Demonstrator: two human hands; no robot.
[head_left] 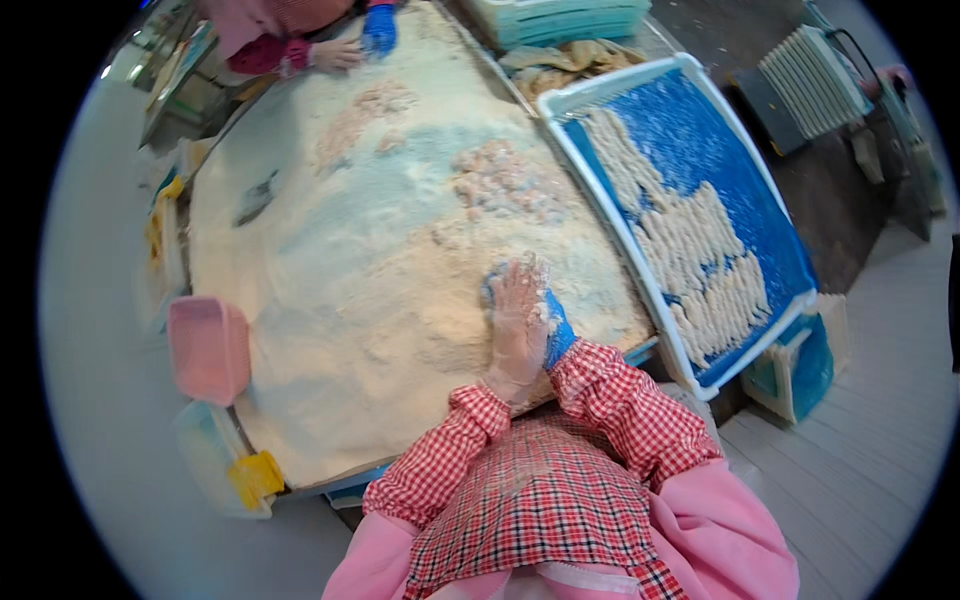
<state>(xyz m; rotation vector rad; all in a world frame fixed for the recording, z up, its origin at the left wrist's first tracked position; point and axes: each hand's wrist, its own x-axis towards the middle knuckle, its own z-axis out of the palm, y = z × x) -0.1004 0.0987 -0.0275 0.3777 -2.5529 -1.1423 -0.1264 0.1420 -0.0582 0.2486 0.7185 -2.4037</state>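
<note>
Over the breading-covered table, my left hand (518, 325), in a thin clear glove, lies across my right hand (560, 328) in a blue glove. The left fingers are stretched out and dusted with crumbs. Most of the right fingers are hidden beneath it, and whether anything is between the palms does not show. Pale crumbs (360, 330) spread thickly around both hands. Just beyond them sits a heap of pinkish raw pieces (505, 180), partly coated. To the right, a white-rimmed tray (640, 255) with a blue liner holds rows of breaded strips (690, 240).
Another person's hands (350, 45) rest at the table's far edge, near more pink pieces (365, 120). A pink basket (208, 350) and a clear container with a yellow part (256, 480) stand at left. Stacked light-blue trays (560, 20) and a brown cloth (570, 68) lie far right.
</note>
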